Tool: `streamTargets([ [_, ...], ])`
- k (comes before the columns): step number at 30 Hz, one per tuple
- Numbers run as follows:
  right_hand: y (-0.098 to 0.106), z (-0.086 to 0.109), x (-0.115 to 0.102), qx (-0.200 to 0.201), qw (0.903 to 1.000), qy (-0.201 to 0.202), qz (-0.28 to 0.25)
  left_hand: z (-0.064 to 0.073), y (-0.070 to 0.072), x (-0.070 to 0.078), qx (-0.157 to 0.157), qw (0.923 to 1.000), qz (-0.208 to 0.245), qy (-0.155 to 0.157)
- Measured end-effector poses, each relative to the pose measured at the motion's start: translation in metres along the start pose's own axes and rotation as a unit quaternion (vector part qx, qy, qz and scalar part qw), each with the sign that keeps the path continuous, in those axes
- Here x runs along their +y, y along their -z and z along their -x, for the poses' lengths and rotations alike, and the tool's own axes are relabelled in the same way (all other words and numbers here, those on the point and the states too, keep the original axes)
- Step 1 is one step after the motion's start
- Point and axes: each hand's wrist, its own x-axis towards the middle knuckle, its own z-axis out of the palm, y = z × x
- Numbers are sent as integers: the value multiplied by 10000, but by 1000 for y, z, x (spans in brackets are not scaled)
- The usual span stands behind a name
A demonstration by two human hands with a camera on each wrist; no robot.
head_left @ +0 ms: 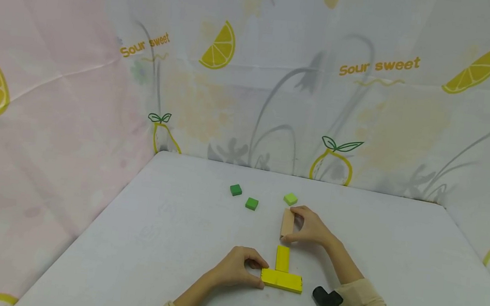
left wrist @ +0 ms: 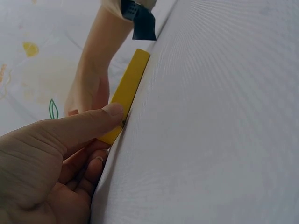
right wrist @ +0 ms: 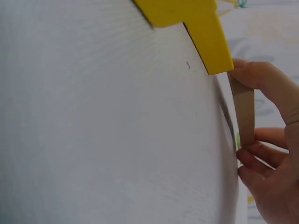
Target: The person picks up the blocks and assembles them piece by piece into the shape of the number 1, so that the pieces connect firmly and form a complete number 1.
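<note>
A long yellow block (head_left: pixel 282 280) lies crosswise on the white table, and my left hand (head_left: pixel 237 268) pinches its left end between thumb and fingers. The left wrist view shows the thumb pressed on that yellow block (left wrist: pixel 131 81). A shorter yellow block (head_left: pixel 282 259) stands against its far edge, forming a T. Just beyond, my right hand (head_left: pixel 310 228) pinches a plain wooden block (head_left: pixel 287 224) by its two ends, thumb at the near end. In the head view a small gap separates the wooden block from the shorter yellow one.
Farther back lie a dark green block (head_left: pixel 236 190), a green block (head_left: pixel 251 203) and a light green block (head_left: pixel 290 199). A black strap piece (head_left: pixel 326 297) sits at the right sleeve. Printed cloth walls (head_left: pixel 251 76) rise behind the table (head_left: pixel 155 232).
</note>
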Motion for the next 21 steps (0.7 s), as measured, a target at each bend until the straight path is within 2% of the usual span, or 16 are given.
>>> streamTargets([
  [14, -2, -4, 1, -296, 9990, -41, 329, 0, 1, 1, -4, 9999, -89, -53],
  [21, 1, -2, -1, -411, 9988, -170, 225, 0, 0, 1, 1, 10000, -52, -57],
])
